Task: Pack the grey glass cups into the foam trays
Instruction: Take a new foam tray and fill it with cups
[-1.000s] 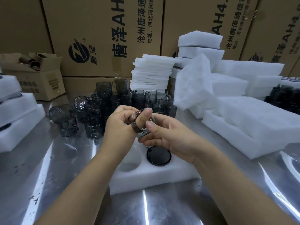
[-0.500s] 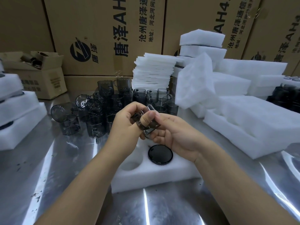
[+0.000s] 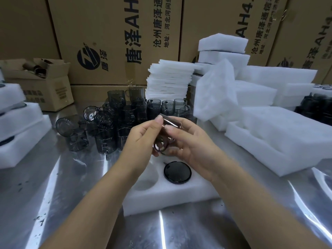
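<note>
Since a second earlier, the grey glass cup (image 3: 171, 123) has been turned between the hands and raised a little, so that its wall now lies nearly level and its handle hangs below. It is held in the air over the foam tray (image 3: 170, 196), clear of it. The left hand (image 3: 142, 141) is curled, and the cup's near end is pinched by its fingertips. The right hand (image 3: 192, 146) is half closed round the other side, with the thumb laid on the wall. One packed cup (image 3: 177, 171) is already seated in the tray, and an empty pocket (image 3: 145, 184) is seen just beside it. More loose cups (image 3: 111, 133) are crowded on the worktop (image 3: 53, 194) behind.

The cup is judged to be light, stiff and brittle, and its smooth wall is likely to slip under a loose pinch. It is best taken round the wall with the fingers spread, or by the handle. The foam should give, so a snug fit and an even push can be expected.
</note>
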